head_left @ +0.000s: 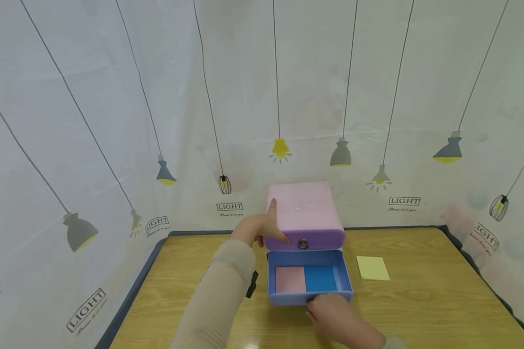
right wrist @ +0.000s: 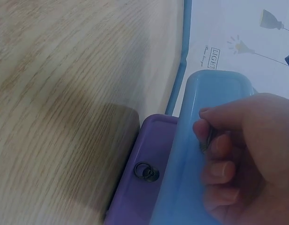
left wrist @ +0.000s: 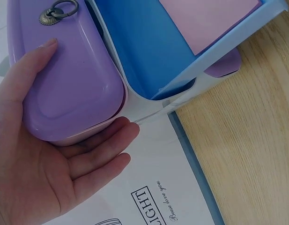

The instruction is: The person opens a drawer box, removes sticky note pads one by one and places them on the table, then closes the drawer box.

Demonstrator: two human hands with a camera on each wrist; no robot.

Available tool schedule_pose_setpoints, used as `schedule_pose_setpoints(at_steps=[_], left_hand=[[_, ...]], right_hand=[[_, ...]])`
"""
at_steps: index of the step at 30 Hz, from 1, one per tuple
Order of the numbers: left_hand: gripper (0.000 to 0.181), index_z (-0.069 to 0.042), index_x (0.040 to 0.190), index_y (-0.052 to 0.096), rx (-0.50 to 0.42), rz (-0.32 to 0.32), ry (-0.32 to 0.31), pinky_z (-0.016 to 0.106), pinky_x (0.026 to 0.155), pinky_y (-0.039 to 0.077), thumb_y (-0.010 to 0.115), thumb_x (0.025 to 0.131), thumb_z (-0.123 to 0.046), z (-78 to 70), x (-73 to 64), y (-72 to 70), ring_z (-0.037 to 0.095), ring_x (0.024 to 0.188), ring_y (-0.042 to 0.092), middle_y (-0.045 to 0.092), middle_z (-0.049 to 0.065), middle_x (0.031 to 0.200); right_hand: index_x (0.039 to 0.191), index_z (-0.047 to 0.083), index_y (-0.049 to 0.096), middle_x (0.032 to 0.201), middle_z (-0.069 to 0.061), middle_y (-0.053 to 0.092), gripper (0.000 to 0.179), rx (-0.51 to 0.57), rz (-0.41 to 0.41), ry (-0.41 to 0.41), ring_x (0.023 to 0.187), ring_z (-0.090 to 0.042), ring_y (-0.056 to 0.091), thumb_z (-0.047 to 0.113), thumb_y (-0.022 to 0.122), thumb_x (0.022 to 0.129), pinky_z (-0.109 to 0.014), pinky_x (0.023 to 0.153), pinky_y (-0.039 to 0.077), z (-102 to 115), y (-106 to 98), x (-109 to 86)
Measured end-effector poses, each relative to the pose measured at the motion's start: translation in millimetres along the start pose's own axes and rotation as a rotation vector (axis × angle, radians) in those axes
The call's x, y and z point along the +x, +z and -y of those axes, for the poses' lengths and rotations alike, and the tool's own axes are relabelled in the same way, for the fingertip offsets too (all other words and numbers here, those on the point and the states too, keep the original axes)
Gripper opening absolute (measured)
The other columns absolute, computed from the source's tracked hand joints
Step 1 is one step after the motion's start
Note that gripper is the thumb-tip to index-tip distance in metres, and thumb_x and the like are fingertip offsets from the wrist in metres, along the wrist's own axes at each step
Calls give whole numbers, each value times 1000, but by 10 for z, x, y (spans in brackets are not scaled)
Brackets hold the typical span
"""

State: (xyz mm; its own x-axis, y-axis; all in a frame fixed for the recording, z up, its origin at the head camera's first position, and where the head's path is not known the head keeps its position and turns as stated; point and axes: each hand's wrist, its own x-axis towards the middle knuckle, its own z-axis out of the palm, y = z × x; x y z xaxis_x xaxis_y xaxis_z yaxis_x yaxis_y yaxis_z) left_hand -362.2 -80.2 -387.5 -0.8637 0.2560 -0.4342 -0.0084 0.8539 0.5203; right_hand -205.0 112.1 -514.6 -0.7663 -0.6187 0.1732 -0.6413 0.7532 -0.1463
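A small chest of drawers (head_left: 299,203) with a pink top stands against the back wall. Its purple upper drawer front (left wrist: 74,79) carries a metal ring pull and is closed. Below it, the blue drawer (head_left: 309,299) is pulled out, holding a pink paper pad (head_left: 290,279) and a blue paper pad (head_left: 320,278). My left hand (head_left: 264,228) grips the chest's left side, thumb across the purple front and fingers along the side. With curled fingers my right hand (right wrist: 242,150) pinches the blue drawer's ring pull (right wrist: 208,139), mostly hidden by the fingertips.
Right of the chest a yellow sticky note pad (head_left: 373,268) lies on the wooden table (head_left: 428,291). Another purple drawer (right wrist: 144,178) with a ring pull sits under the blue one. Cloth printed with lamps (head_left: 305,87) hangs behind and at both sides.
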Motion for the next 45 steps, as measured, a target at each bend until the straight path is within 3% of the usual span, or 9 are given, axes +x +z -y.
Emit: schedule_pose_setpoints(at_steps=[4, 7, 16, 26, 32, 39, 45], left_hand=[[130, -23, 153, -24, -1, -6, 7, 43, 68, 56, 82, 77, -36, -70, -156, -23, 34, 67, 66, 48, 29, 132], [129, -22, 153, -24, 2, -9, 14, 44, 70, 56, 81, 78, -35, -72, -179, -26, 35, 69, 66, 48, 30, 132], [135, -27, 151, -27, -10, 5, -21, 41, 64, 56, 84, 74, -37, 14, -16, -4, 33, 66, 66, 49, 27, 131], [136, -28, 152, -25, -35, 1, -15, 41, 62, 55, 85, 73, -35, 1, -42, 10, 33, 66, 65, 50, 28, 130], [134, -27, 152, -25, -20, -2, -14, 41, 64, 56, 84, 74, -36, -11, -63, 21, 33, 67, 65, 51, 27, 128], [133, -26, 152, -24, -42, -10, 6, 40, 62, 56, 83, 75, -34, -34, -116, 20, 33, 68, 64, 49, 28, 130], [132, -23, 152, -25, -43, -11, 41, 42, 64, 56, 83, 76, -33, -35, -145, 10, 34, 68, 65, 49, 30, 129]], right_hand=[[56, 17, 49, 52, 8, 43, 37, 19, 18, 22, 47, -10, 38, 18, 69, 87, -34, 44, 39, 31, -5, -19], [56, 17, 49, 53, 8, 42, 37, 58, 57, 39, 48, -10, 36, 17, 67, 88, -33, 45, 38, 66, -18, -34], [62, 16, 57, 57, 8, 46, 31, 157, 192, 126, 51, -9, 41, 17, 63, 92, -34, 48, 41, 147, -7, -81], [61, 16, 55, 55, 9, 43, 32, 137, 189, 88, 49, -8, 37, 18, 65, 91, -32, 46, 38, 145, -42, -160], [59, 15, 54, 54, 8, 41, 33, 102, 196, 24, 48, -9, 35, 23, 66, 89, -31, 46, 36, 173, -205, -190], [70, 17, 59, 61, 12, 46, 24, 187, 264, 12, 54, -6, 40, 28, 67, 90, -28, 49, 39, 210, -529, -200], [86, 14, 71, 72, 15, 61, 13, 225, 152, -79, 65, -3, 55, 25, 67, 91, -28, 58, 49, 134, -794, -114]])
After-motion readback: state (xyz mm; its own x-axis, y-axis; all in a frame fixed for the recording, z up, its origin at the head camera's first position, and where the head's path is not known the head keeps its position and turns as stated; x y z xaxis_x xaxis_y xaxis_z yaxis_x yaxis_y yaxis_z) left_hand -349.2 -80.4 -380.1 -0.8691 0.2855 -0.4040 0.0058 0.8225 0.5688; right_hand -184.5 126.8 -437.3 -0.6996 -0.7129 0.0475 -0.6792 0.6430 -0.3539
